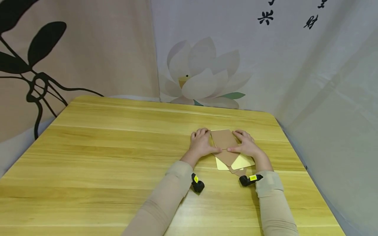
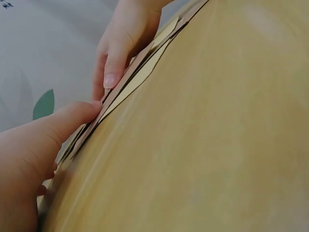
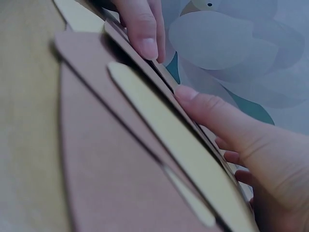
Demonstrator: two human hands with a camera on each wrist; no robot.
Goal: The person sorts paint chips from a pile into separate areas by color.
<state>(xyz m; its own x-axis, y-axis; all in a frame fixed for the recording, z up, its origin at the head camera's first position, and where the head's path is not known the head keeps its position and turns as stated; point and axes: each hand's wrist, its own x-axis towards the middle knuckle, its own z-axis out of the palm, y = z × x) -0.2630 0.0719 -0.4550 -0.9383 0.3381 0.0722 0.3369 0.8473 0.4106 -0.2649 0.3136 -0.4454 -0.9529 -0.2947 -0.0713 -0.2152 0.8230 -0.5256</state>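
A loose, fanned pile of thin cards with rounded corners lies on the table, some brown and some pale yellow. On top is a brown card [image 1: 225, 139], and its near edge crosses another brown card [image 1: 228, 158] below it. My left hand [image 1: 202, 143] holds the top card's left side, thumb at the near edge and fingers towards the far corner. Opposite it, my right hand [image 1: 247, 144] grips the right side the same way, its thumb close to the left one. A pale yellow card [image 3: 159, 116] sticks out beneath the thumbs in the right wrist view. The farther fingertips are partly hidden.
The wooden table [image 1: 103, 164] extends far to the left and towards me. A printed curtain [image 1: 206, 72] with a lotus hangs behind its far edge, and a pale curtain [image 1: 339, 98] hangs along the right side.
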